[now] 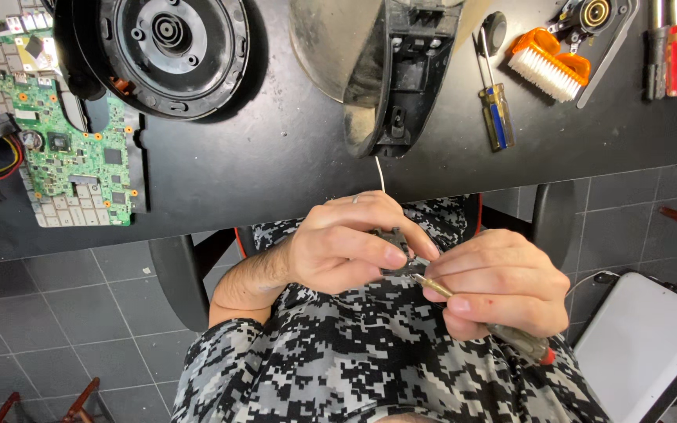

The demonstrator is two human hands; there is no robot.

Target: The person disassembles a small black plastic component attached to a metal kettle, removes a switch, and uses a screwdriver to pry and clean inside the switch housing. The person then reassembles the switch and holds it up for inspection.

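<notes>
Left edge of the black table [276, 164]: green circuit board [68, 141], bare, densely populated, red and yellow wires trailing off its left side. Next to it a round black plastic base [170, 47], ribbed, concentric rings with a centre socket. Mid-table: kettle body [378, 70] lying on its side, dull metal shell, black plastic handle shell opened and hollow inside. So teardown looks well along; nothing looks reassembled.

Below the table edge, over the lap: left hand [346, 243] closed around a small dark plastic part [395, 239], mostly hidden by fingers; a thin white wire [380, 174] rises from it toward the kettle. Right hand [503, 282] gripping a screwdriver [432, 285], brass-coloured shaft, tip at the part. Whether a screw goes in or out: can't tell.

Right side of the table: blue/yellow-handled screwdriver [497, 113], orange brush [548, 63] with white bristles, red-handled tool [671, 55], all untouched.
</notes>
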